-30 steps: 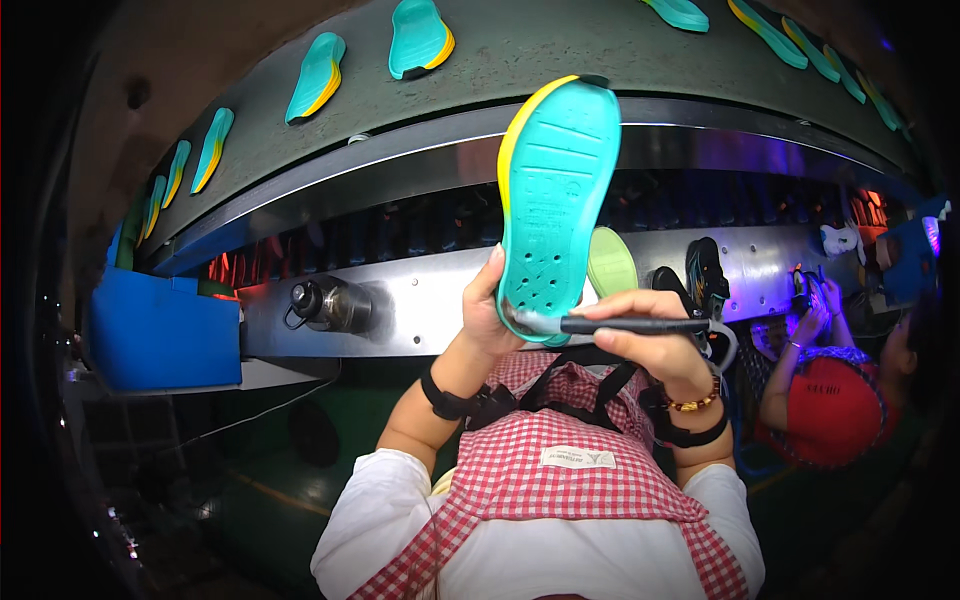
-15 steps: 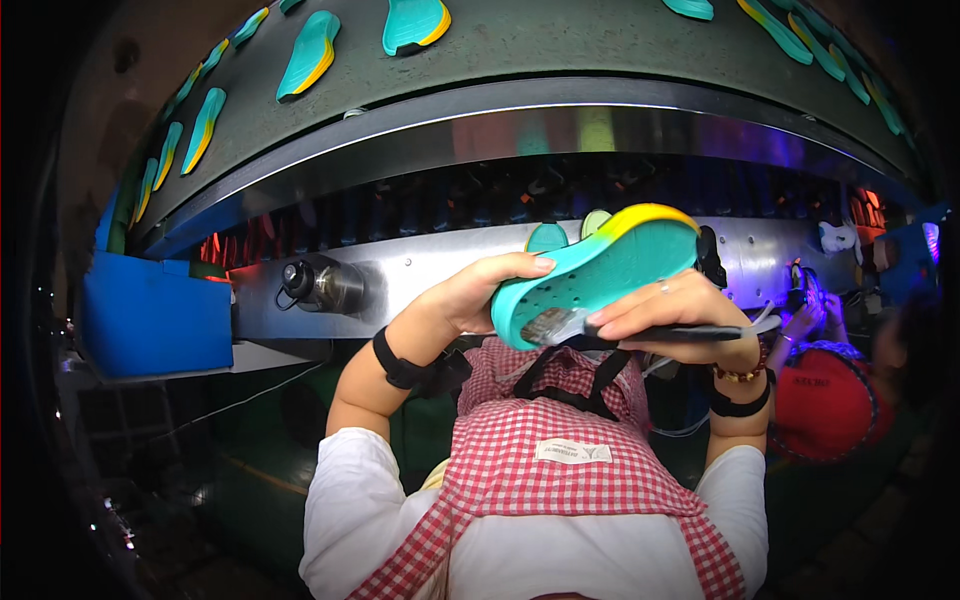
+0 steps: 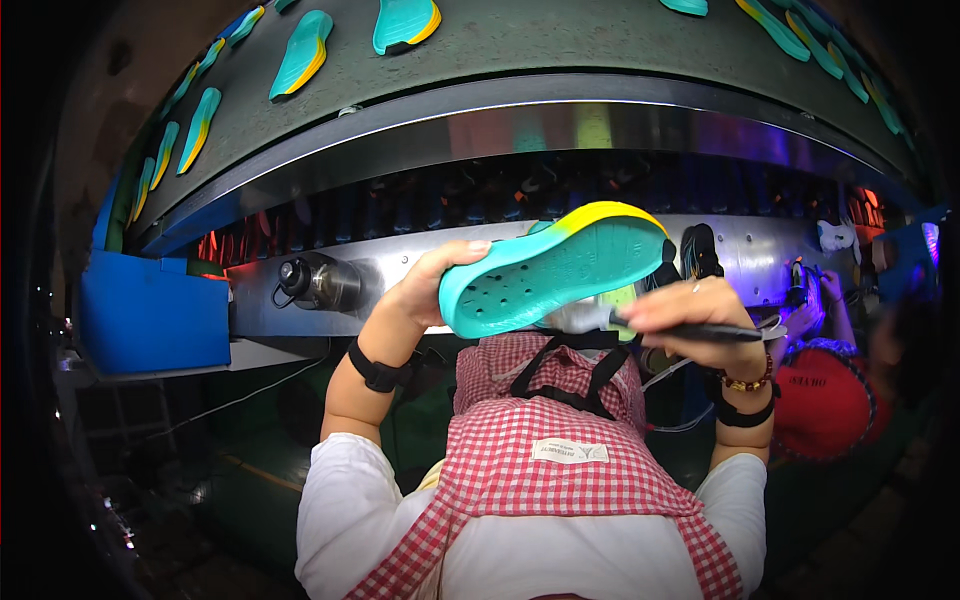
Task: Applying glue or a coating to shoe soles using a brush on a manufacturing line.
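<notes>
A teal shoe sole [image 3: 560, 272] with a yellow edge is held up tilted in front of my chest. My left hand [image 3: 425, 285] grips its left end, thumb along the upper edge, and small dark holes show in the surface near that hand. A brush with a black handle [image 3: 710, 331] is closed in my right hand [image 3: 695, 310]. Its pale, motion-smeared bristles [image 3: 580, 317] are at the sole's lower edge; whether they touch it I cannot tell. Behind the sole, a yellow-green piece [image 3: 622, 300] and a black shoe-like thing [image 3: 702, 250] are partly visible.
A dark conveyor belt [image 3: 560, 45] with several teal-and-yellow soles [image 3: 302, 55] runs across the far side. Below it, a metal shelf [image 3: 400, 265] bears a black-capped bottle [image 3: 318, 282]. A blue box [image 3: 155, 310] stands left. A co-worker in a red cap [image 3: 825, 400] is at right.
The sole and my left hand have shifted left. The brush has moved from the sole's holed surface to its lower edge. Soles on the belt have slid slightly left.
</notes>
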The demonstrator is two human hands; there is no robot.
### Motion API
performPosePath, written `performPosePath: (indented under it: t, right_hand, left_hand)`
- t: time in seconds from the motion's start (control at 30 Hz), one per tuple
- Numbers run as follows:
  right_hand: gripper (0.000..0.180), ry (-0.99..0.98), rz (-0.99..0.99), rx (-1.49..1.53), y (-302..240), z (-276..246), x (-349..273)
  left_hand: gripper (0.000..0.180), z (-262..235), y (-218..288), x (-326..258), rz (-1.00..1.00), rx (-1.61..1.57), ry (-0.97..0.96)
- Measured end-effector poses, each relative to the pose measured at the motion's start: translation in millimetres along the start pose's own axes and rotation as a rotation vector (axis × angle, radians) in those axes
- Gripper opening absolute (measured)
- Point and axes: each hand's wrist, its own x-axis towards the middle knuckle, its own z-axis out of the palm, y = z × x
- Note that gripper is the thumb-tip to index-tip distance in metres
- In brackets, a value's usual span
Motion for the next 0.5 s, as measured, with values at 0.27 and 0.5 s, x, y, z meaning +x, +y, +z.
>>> performPosePath:
  t: [0.27, 0.5]
  right_hand:
    - [0.023, 0.046, -0.103, -0.062, -11, 14, -3]
    - [0.019, 0.376, 0.058, 0.032, 31, 41, 23]
  left_hand:
    - [0.061, -18, 3, -2, 0.156, -0.324, 0.081]
    - [0.085, 9, -53, 62, 0.417, -0.446, 0.124]
